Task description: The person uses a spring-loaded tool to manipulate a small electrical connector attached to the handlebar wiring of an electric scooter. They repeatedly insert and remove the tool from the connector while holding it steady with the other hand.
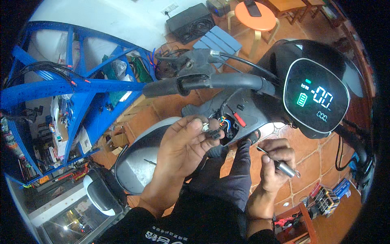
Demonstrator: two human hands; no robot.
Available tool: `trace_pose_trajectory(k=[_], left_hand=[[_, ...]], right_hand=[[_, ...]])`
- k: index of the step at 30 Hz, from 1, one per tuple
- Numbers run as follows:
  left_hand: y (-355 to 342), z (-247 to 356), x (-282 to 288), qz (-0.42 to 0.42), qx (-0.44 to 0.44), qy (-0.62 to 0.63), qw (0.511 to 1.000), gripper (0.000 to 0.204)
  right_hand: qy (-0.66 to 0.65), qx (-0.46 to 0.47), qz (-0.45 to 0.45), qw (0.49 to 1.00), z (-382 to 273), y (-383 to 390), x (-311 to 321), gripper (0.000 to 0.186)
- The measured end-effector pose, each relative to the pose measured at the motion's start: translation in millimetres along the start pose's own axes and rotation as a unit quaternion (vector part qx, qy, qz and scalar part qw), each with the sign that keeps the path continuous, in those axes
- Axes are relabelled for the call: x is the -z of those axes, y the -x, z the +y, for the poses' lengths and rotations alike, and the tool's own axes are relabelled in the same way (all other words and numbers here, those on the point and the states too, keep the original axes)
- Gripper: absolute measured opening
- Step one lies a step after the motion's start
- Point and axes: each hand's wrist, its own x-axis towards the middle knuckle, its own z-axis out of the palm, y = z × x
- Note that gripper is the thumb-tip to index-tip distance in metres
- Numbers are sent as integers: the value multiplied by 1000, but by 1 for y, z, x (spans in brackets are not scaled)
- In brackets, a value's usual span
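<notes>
Here's the left hand (183,142), fingers pinching a pale connector (205,127) and a black connector (213,135); at its two o'clock, a red-handled tool (239,119). Over at three o'clock, the right hand (274,162) has its fingers wrapped round a silver tool (285,168).

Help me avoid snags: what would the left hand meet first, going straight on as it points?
Probably the coloured wires at the scooter's grey panel, though depth beyond the left hand is unclear.
</notes>
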Motion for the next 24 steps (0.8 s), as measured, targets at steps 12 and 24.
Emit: trace_pose_trajectory(k=[12, 24], left_hand=[[-9, -1, 19, -15, -5, -15, 1000, 15], [-11, -2, 17, -9, -14, -29, 999, 23]], right_hand=[[-28, -73, -26, 997, 4, 6, -27, 12], [-97, -119, -15, 988, 5, 8, -36, 11]])
